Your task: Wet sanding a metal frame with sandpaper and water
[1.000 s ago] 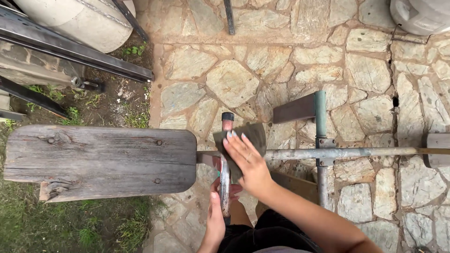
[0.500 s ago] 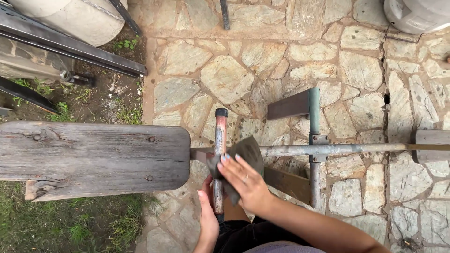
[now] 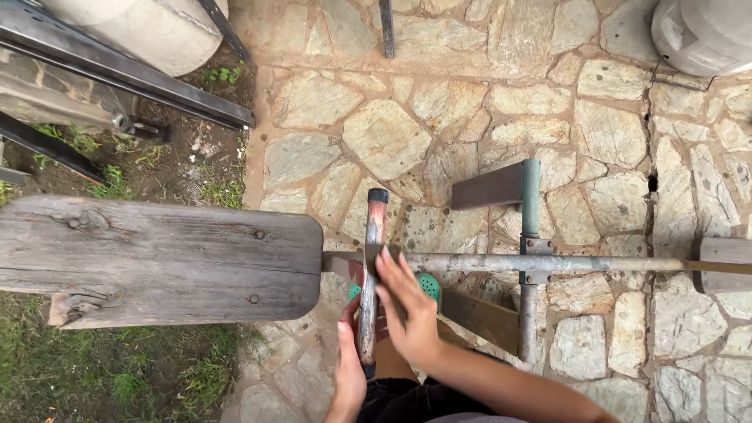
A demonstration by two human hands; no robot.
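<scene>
A rusty, reddish metal handle bar (image 3: pixel 374 227) runs away from me, across a long grey pipe (image 3: pixel 595 264). My left hand (image 3: pixel 348 362) grips the bar's near end from the left. Lying along the bar's right side, my right hand (image 3: pixel 405 312) has its fingers stretched toward the crossing of bar and pipe. It presses a grey abrasive sheet (image 3: pixel 389 255) against the metal, and only a dark edge of the sheet shows past the fingertips. A weathered wooden plank (image 3: pixel 157 258) is fixed to the pipe's left end.
A green upright post (image 3: pixel 530 235) with a dark flat plate (image 3: pixel 486 186) stands right of the bar. Below lie stone paving (image 3: pixel 384 133), a green perforated shoe (image 3: pixel 428 283), and grass and soil at the left. Black steel beams (image 3: pixel 133 78) and a pale drum (image 3: pixel 705 31) sit at the far edges.
My right hand has slid back toward me along the bar, and the grey sheet, plainly seen before, is now mostly covered. The view has shifted slightly.
</scene>
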